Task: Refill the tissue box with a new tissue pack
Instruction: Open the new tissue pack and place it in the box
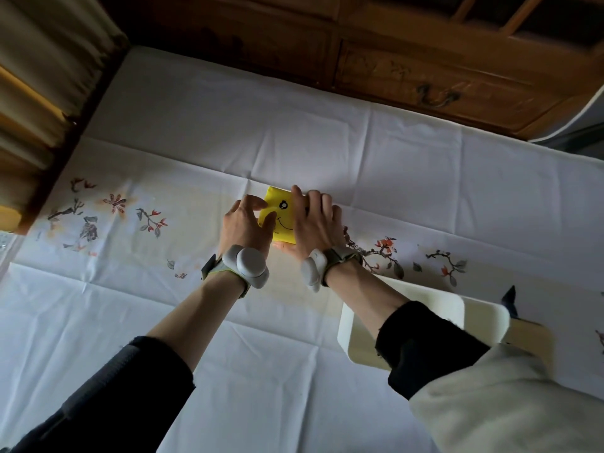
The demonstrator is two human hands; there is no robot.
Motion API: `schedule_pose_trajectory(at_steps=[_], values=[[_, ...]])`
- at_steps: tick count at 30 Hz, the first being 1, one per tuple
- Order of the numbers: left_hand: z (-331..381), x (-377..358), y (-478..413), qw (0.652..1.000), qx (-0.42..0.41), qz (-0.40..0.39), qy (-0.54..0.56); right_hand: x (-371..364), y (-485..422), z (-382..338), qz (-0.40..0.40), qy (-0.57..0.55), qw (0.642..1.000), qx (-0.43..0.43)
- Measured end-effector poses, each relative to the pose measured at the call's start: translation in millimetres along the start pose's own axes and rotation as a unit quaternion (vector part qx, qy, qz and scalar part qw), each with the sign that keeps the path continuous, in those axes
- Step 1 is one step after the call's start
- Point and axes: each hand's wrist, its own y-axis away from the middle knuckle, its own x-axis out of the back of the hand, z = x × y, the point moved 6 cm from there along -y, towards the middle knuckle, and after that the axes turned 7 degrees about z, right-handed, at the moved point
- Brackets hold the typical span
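Note:
A yellow tissue pack [280, 213] with a printed smiley face lies on the white tablecloth near the table's middle. My left hand [247, 223] grips its left edge with thumb and curled fingers. My right hand [316, 220] lies flat over its right side, thumb under the near edge, hiding that half. The cream tissue box [454, 313] stands open at the lower right, partly behind my right forearm. Both wrists carry grey bands.
The tablecloth [294, 148] has flower prints along a band left and right of the pack. A dark wooden cabinet [425, 76] runs along the table's far edge. Curtains [39, 76] hang at the left. A pale flat piece [529, 338] lies beside the box.

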Motion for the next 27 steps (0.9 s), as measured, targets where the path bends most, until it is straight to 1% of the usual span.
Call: schedule_pose_trajectory(at_steps=[4,8,13,22,27], values=[[1,11,12,1.0,0.011,0.02,0.002,14,13,-10,0.025,0.011,0.999,-0.021],[-2,18,22,0.999,0.025,0.023,0.013,21,28,-18,0.048,0.029,0.998,-0.042],[-8,27,39,0.999,0.024,0.024,0.016,30,48,-29,0.085,0.042,0.994,-0.062],[-23,43,61,0.999,0.02,0.028,-0.004,30,73,-51,0.072,0.024,0.996,-0.049],[-29,46,72,0.999,0.035,0.034,-0.016,34,83,-57,0.087,0.031,0.994,-0.051]])
